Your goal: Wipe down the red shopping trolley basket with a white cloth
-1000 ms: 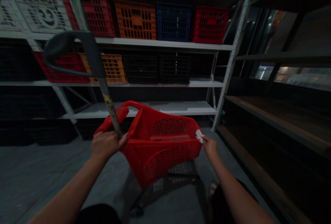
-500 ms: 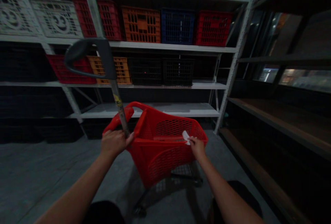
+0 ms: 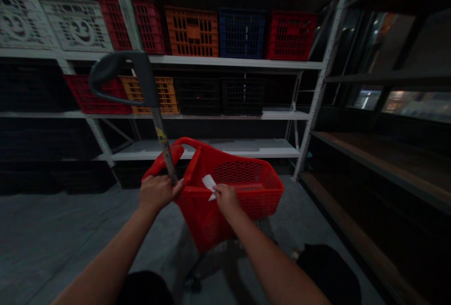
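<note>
A red plastic shopping cart point(image 3: 243, 206) stands in front of me, with perforated sides. My left hand point(image 3: 158, 193) is closed round the near end of its red handle point(image 3: 164, 160), the thumb against the foot of a metal pole point(image 3: 168, 157). The pole rises past a dark grey loop grip point(image 3: 146, 79). Pinched in my right hand point(image 3: 225, 198) is a crumpled white wipe point(image 3: 209, 183), paper or cloth, I cannot tell which. It touches the cart's near rim, toward the handle end. The underside of my left fingers is hidden.
Behind the cart stands a white metal rack point(image 3: 229, 63) with several plastic crates, among them an orange crate point(image 3: 193, 32) and a blue crate point(image 3: 241, 33). Dark shelving point(image 3: 373, 154) runs along the right. My knees show at the bottom, above a grey concrete floor point(image 3: 81, 234).
My right hand has slid the white wipe left along the near rim, from the far right end toward the handle. My left hand has stayed on the handle.
</note>
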Available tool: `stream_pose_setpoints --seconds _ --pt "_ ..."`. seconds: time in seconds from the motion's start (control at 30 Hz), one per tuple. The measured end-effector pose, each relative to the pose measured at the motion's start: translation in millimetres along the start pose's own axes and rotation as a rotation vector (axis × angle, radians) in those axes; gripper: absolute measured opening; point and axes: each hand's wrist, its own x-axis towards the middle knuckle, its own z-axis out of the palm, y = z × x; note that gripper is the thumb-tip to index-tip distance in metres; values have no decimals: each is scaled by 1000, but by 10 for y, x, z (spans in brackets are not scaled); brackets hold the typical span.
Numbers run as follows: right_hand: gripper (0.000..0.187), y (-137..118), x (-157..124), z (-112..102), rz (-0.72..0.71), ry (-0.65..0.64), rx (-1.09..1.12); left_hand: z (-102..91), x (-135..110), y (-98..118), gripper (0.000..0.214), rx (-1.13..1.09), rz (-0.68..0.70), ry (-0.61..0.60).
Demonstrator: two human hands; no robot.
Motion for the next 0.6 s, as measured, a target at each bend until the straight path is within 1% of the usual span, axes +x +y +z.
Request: stream_pose_setpoints --seconds 0.07,0.13,0.2,0.27,0.33,0.4,0.47,0.5,0.53,0.6 --pt "27 342 -115 -237 57 35 -43 9 -6 -21 52 -10 11 -3" --pt "28 689 -227 -533 112 57 -103 19 -15 -36 51 -24 12 -2" --pt "28 982 -318 -842 196 75 -153 18 -13 -39 50 -59 5 -2" --pt "29 1188 -382 -1109 294 97 -208 0 7 -35 47 -123 -10 3" --pt "30 1296 -426 -1288 375 145 -260 -40 36 -23 44 -201 -52 40" --pt "31 1301 -463 -1350 419 222 -256 -100 39 3 49 -278 -171 141" --pt "33 1192 -505 -1289 402 290 -150 -173 -35 75 68 -380 -349 274" --pt "32 1093 -534 -1216 378 291 -69 -209 -111 142 76 -455 -440 332" --pt "30 964 -570 -1119 353 270 11 -242 -213 237 78 -556 -521 371" --pt "25 633 -675 -879 326 164 127 -291 -471 511 75 -838 -662 398"
